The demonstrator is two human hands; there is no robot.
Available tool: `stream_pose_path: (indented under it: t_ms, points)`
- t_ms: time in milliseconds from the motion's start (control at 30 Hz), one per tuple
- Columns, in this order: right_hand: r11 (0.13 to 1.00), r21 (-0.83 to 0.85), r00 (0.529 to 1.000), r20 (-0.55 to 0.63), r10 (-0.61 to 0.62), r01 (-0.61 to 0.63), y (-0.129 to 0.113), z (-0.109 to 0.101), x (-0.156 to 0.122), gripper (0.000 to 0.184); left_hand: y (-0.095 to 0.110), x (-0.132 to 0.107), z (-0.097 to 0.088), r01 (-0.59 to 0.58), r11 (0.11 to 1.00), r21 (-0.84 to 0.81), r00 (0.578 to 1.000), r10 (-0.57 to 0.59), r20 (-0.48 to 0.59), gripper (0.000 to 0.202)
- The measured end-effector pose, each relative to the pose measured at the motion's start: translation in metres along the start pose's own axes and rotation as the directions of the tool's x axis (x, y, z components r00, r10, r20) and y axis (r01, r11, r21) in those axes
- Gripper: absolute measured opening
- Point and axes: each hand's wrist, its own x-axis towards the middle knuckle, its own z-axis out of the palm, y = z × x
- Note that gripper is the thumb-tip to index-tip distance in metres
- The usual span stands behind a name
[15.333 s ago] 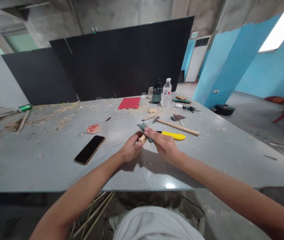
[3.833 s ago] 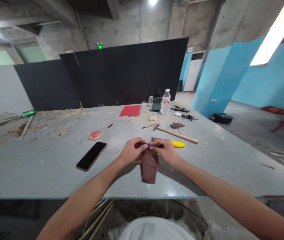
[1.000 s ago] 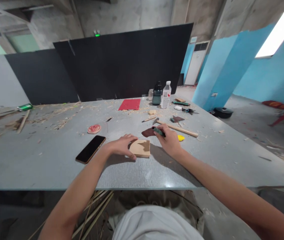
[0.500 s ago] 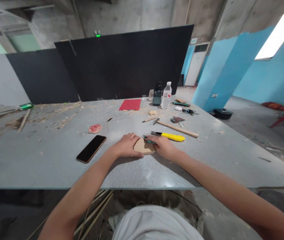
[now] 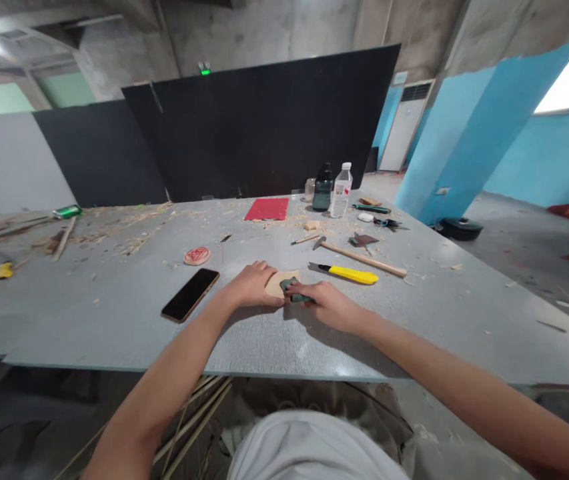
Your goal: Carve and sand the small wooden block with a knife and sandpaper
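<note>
On the table in front of me lies a small pale wooden piece with a rounded edge (image 5: 274, 285). My left hand (image 5: 253, 285) grips its left side, with the thumb along the near edge. A folded grey-green piece of sandpaper (image 5: 290, 287) is pinched in the fingers of my right hand (image 5: 331, 305), pressed onto the right part of the wood and reaching over its near edge. My right hand and the sandpaper hide part of the wood. Just beyond the right hand rests a yellow utility knife (image 5: 351, 275) with its blade out.
A phone (image 5: 191, 295) lies left of my hands, near a round disc with a red design (image 5: 197, 255). A hammer (image 5: 364, 258), a brownish scrap (image 5: 363, 240) and a red sheet (image 5: 267, 209) lie farther back. Bottles (image 5: 341, 191) stand behind, among wood shavings.
My right hand has drawn the sandpaper toward me, from the wood's far side to its near edge. My left hand keeps its hold. The view has shifted slightly left.
</note>
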Motion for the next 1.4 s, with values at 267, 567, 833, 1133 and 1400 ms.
stream_pose_path:
  t_ms: [267,567,833,1133,1400]
  points:
    - [0.984,-0.096,0.954,-0.275,0.121,-0.153,0.022,-0.022,0.004,0.049,0.004,-0.003,0.004,-0.039,0.999,-0.012,0.999,0.039,0.006,0.080]
    - [0.973,-0.121,0.923,-0.358,0.143,-0.198,0.037,-0.009,0.011,0.046,0.021,0.004,0.028,-0.116,0.993,-0.018,0.990,0.114,-0.079,0.082]
    - [0.975,-0.058,0.800,-0.584,0.142,-0.215,0.042,-0.029,0.010,0.048,0.031,0.003,0.025,-0.174,0.985,-0.001,0.972,0.172,-0.163,0.081]
    - [0.992,0.092,0.882,-0.456,0.122,-0.090,0.032,-0.010,0.011,0.045,0.033,0.005,0.021,-0.189,0.982,-0.012,0.934,0.176,-0.310,0.088]
    - [0.969,0.239,0.913,-0.380,0.150,-0.060,0.029,0.004,0.011,0.052,0.033,0.007,0.028,-0.146,0.989,0.004,0.906,0.135,-0.400,0.099]
